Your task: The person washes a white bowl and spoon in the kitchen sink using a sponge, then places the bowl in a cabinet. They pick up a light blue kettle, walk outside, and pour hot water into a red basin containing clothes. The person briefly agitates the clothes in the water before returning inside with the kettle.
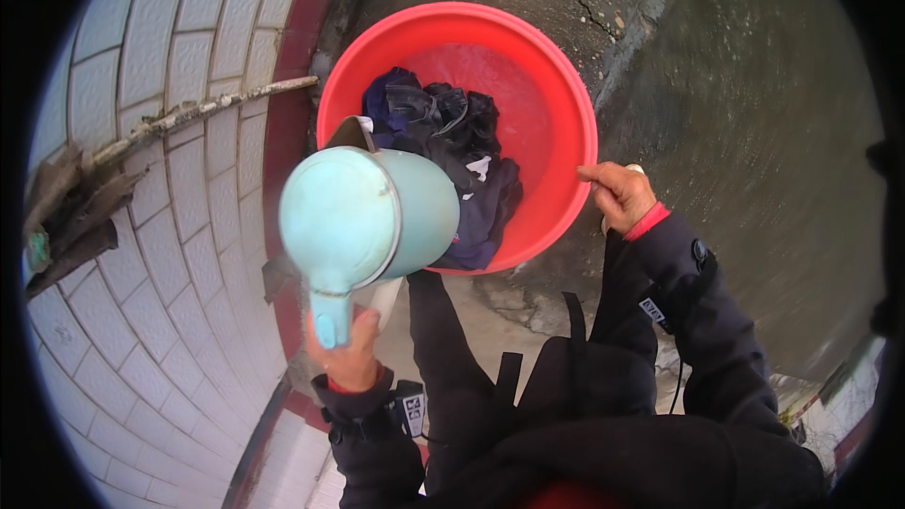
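Observation:
My left hand [350, 354] is closed round the handle of a pale turquoise kettle [415, 212]. The kettle is tilted, its spout over the left side of a big red basin [564, 94]; whether water runs from it is hidden. Dark, crumpled clothes [443, 123], black and navy with small white patches, lie in a heap in the basin's left half. At the basin's right edge, my right hand [622, 196] has curled fingers, with the fingertips at the rim and seeming to pinch it.
A white tiled wall [179, 198] with a dark red lower band stands close on the left. From it a rough stick [198, 118] with ragged brown scraps juts toward the basin. Cracked, wet-looking concrete [745, 132] spreads to the right. My dark-trousered legs [448, 335] are just below the basin.

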`<move>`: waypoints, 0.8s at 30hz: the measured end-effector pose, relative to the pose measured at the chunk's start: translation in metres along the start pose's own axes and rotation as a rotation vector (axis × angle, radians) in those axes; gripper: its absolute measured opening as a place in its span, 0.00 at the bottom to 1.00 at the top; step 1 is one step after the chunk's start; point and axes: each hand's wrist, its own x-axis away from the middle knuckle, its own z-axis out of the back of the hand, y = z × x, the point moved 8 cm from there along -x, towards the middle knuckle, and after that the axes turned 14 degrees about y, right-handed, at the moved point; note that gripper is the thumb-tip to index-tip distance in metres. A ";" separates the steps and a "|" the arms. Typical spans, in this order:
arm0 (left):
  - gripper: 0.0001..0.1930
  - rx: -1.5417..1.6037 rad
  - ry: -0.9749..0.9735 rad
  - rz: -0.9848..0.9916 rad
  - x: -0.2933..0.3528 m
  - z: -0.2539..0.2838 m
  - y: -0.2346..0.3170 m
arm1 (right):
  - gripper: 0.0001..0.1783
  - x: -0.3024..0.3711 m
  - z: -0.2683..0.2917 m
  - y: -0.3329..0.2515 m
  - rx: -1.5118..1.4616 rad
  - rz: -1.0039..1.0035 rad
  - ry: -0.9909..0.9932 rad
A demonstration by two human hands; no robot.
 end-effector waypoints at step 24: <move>0.19 0.111 0.526 0.372 0.054 0.213 -0.136 | 0.21 -0.087 -0.217 0.196 1.223 0.224 -0.727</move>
